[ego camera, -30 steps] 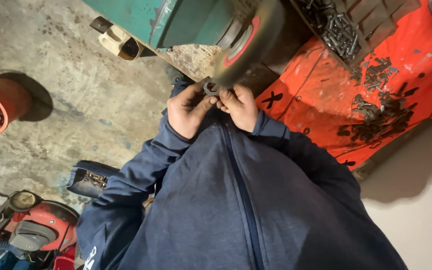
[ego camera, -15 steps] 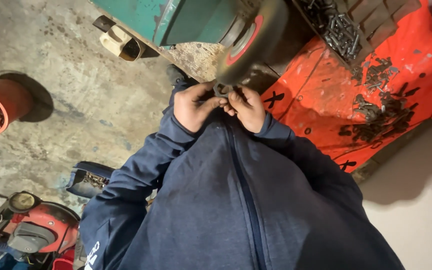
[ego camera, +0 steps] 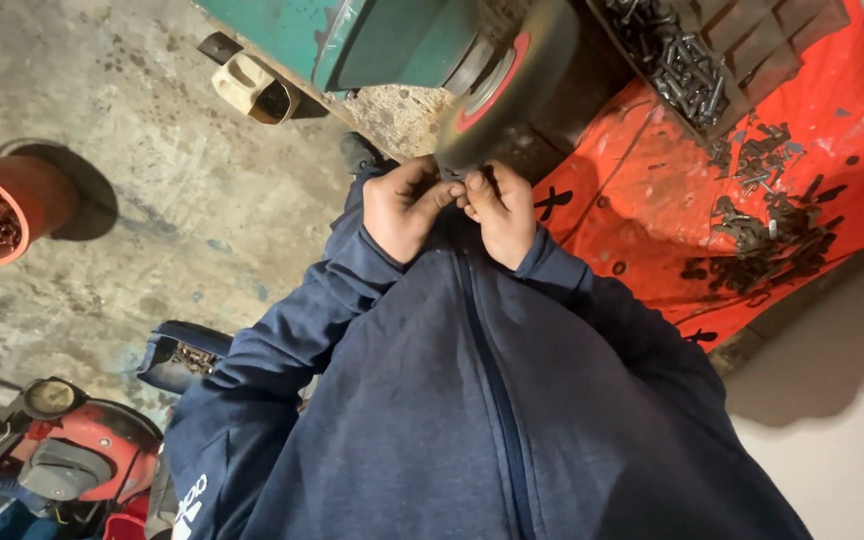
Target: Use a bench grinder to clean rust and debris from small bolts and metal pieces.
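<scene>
My left hand (ego camera: 402,207) and my right hand (ego camera: 500,210) are pressed together just below a dark grinding wheel (ego camera: 508,82) with a red centre. Both pinch a small dark metal part (ego camera: 455,183) against the wheel's lower edge; most of the part is hidden by my fingers. My arms are in navy blue sleeves. The wheel belongs to a green machine (ego camera: 372,40) standing in front of me.
An orange surface (ego camera: 672,210) at the right carries a pile of small dark metal parts (ego camera: 762,230), with a dark tray of bolts (ego camera: 682,60) above. A red bucket (ego camera: 2,210) of scrap stands left on the concrete floor. A red machine (ego camera: 72,460) sits at bottom left.
My hands have stayed at the wheel, shifting slightly as the view moved a little lower and left. The part remains held against the wheel.
</scene>
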